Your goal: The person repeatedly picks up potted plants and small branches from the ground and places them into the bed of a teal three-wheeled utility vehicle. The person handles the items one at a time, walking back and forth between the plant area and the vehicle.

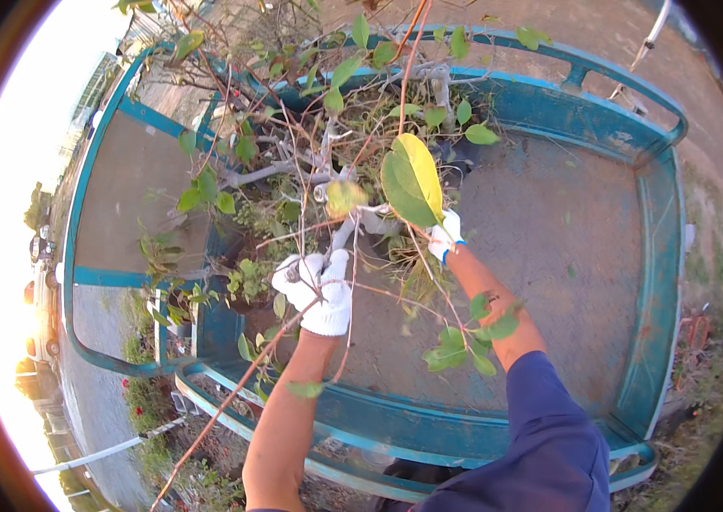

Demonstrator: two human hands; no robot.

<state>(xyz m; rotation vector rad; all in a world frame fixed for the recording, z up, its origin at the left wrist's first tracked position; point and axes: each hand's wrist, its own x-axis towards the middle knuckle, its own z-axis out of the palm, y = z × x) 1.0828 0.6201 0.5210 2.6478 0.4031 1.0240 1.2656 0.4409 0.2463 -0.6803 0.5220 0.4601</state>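
Observation:
My left hand [328,301], in a white knit glove, is closed around a grey woody stem [343,234] of a small potted tree. Thin reddish twigs cross in front of the glove. To the right, my right hand [446,233] wears a matching glove with a blue cuff edge. It reaches to the grassy weeds [409,253] at the plant's base, and its fingers are largely hidden. A big yellow-green leaf [411,182] hangs close to the camera in front of it. Leafy branches [208,187] spread over the left and upper parts of the view.
The plants stand in a teal metal cargo bed [413,422] with raised side rails [624,83] and a worn metal floor [547,256]. At the left is a teal-framed panel [144,185]. Red-flowered bushes [140,400] grow beyond the bed, and parked vehicles [44,313] stand farther off.

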